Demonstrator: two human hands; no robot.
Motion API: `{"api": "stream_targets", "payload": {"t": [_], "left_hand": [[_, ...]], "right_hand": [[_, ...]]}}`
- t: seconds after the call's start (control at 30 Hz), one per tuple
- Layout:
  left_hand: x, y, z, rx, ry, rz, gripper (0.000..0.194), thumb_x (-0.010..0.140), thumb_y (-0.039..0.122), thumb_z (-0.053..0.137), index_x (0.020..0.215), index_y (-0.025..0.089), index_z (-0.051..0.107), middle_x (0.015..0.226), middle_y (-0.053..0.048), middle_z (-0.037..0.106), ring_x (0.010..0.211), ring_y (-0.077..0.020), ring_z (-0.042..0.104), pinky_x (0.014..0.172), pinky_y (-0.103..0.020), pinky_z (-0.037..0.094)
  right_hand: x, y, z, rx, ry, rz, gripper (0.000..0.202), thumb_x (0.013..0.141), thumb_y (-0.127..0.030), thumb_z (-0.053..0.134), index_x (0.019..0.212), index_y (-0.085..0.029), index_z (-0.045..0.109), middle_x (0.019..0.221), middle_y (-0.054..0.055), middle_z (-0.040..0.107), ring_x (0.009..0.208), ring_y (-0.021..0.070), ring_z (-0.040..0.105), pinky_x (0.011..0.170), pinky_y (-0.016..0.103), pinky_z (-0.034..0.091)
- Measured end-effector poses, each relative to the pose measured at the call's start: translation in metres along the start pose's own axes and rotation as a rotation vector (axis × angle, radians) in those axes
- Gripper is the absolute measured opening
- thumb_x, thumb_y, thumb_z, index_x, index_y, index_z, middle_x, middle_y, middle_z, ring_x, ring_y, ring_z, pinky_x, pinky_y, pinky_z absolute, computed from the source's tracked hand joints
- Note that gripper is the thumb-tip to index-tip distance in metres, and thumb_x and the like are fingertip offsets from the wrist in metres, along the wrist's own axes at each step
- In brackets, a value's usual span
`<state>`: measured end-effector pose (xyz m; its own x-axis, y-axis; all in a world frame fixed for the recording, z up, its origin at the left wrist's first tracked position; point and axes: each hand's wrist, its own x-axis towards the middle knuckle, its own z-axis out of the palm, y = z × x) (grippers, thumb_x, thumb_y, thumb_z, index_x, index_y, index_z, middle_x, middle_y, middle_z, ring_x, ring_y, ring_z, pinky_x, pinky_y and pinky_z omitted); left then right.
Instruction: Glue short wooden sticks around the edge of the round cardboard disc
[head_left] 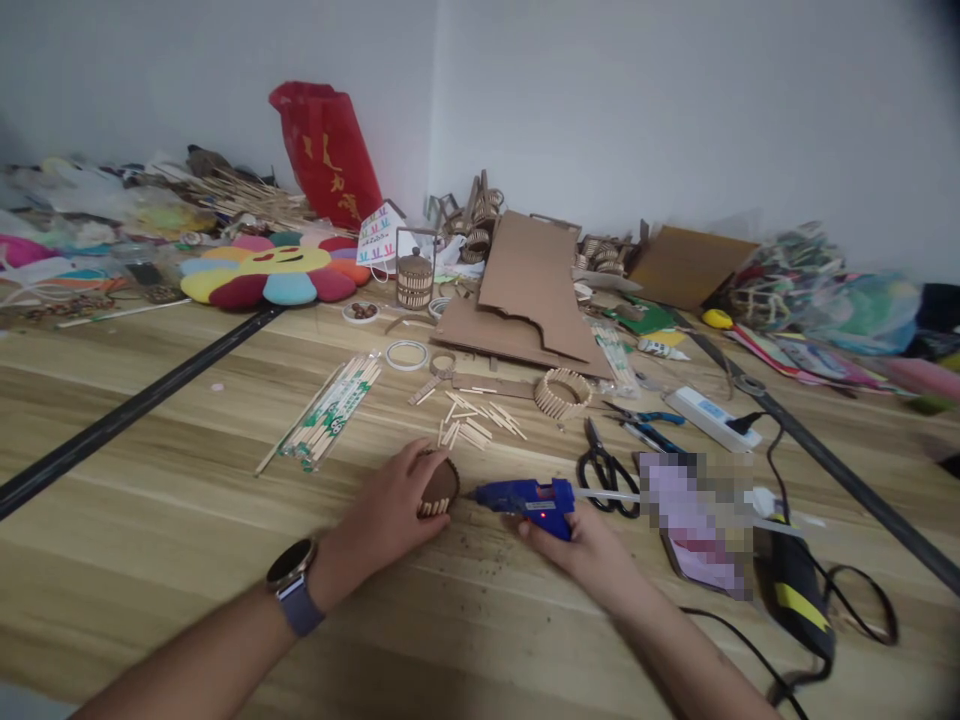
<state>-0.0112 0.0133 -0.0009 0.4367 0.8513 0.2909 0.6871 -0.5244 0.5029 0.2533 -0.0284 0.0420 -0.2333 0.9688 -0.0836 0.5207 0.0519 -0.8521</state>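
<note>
My left hand (397, 503), with a watch on its wrist, grips a small round brown piece (439, 487) edged with short pale sticks. In my right hand (574, 540) is a blue glue gun (529, 500) with a red light showing; its nozzle points left, close to the round piece. A clear glue stick comes out of the gun's back. Short cut sticks (476, 430) lie scattered just beyond my left hand. Behind them stands a ring of short sticks (562, 393).
Black scissors (604, 470), pliers (652, 415), a phone (697, 540) and a power strip (712, 418) lie at the right. Packed sticks (334, 410) are at the left. Cardboard sheets (525, 280), a flower cushion (277, 272) and a red bag (326, 150) stand further back.
</note>
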Motion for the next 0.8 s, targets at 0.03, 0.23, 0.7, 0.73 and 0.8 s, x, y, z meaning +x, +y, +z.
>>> {"api": "stream_targets", "payload": {"t": [0.03,0.23,0.7,0.73,0.8], "left_hand": [[0.000,0.000,0.000,-0.001,-0.001,0.001,0.077,0.073,0.015,0.079,0.142,0.024,0.047,0.150,-0.015,0.050,0.138,-0.0350,0.051,0.113,-0.054,0.046],[0.000,0.001,-0.003,0.007,-0.017,0.013,0.077,0.074,0.013,0.079,0.142,0.022,0.047,0.150,-0.015,0.049,0.139,-0.0348,0.050,0.115,-0.053,0.046],[0.002,0.001,-0.003,-0.004,-0.036,0.000,0.078,0.072,0.012,0.081,0.142,0.021,0.048,0.149,-0.016,0.051,0.138,-0.0350,0.051,0.113,-0.052,0.047],[0.002,0.002,-0.004,0.001,-0.039,0.001,0.078,0.072,0.012,0.081,0.142,0.020,0.048,0.149,-0.017,0.051,0.137,-0.0352,0.051,0.113,-0.052,0.047],[0.002,0.002,-0.004,0.009,-0.044,0.002,0.077,0.072,0.012,0.081,0.142,0.019,0.048,0.149,-0.017,0.050,0.138,-0.0355,0.051,0.113,-0.052,0.047]], "right_hand": [[0.001,0.002,0.002,-0.003,-0.021,-0.012,0.041,0.085,-0.055,0.064,0.098,-0.018,0.076,0.096,0.009,0.078,0.087,0.0267,0.070,0.083,0.037,0.057],[0.002,0.009,0.010,-0.011,-0.092,-0.076,0.049,0.091,-0.063,0.054,0.089,-0.019,0.074,0.092,0.006,0.077,0.087,0.0260,0.070,0.085,0.037,0.057],[-0.001,0.011,0.018,-0.078,-0.063,-0.109,0.058,0.094,-0.065,0.051,0.112,-0.018,0.078,0.104,0.010,0.080,0.097,0.0300,0.073,0.090,0.039,0.057],[-0.001,0.010,0.018,-0.077,-0.061,-0.111,0.057,0.093,-0.065,0.051,0.111,-0.018,0.078,0.103,0.009,0.080,0.096,0.0296,0.073,0.089,0.038,0.058],[0.000,0.009,0.019,-0.072,-0.059,-0.115,0.056,0.093,-0.065,0.051,0.109,-0.019,0.078,0.104,0.009,0.081,0.097,0.0296,0.073,0.089,0.038,0.058]]}}
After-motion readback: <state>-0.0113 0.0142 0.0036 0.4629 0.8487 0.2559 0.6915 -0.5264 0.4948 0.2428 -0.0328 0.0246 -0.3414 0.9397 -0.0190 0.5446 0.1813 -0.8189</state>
